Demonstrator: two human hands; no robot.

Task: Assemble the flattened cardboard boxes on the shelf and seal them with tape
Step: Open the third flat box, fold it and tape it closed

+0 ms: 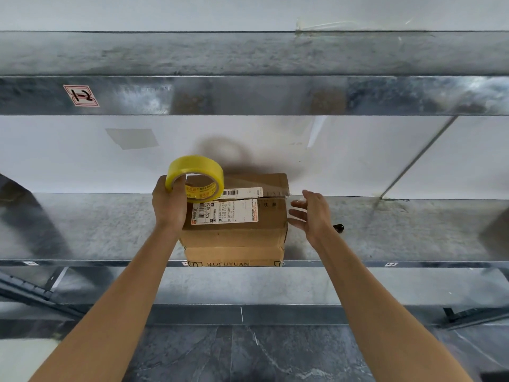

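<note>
My left hand (169, 208) is clenched around the yellow tape roll (195, 178), thumb through its core, held over the far left corner of the cardboard box (234, 219) on the metal shelf (110, 230). The box looks light, stiff at its edges and soft along the flap seam, so I'd steady its side walls. My right hand (312, 213) hangs released, fingers spread, just beside its right side.

**Colours and Patterns in View**

You see a yellow tape roll (195, 178) with red print on its inner core. The cardboard box (234, 230) is brown, with a white label (230, 212) carrying black barcodes and red trim. The shelf (110, 224) is mottled silver-grey. The floor (248, 354) is dark grey with white veins.
</note>
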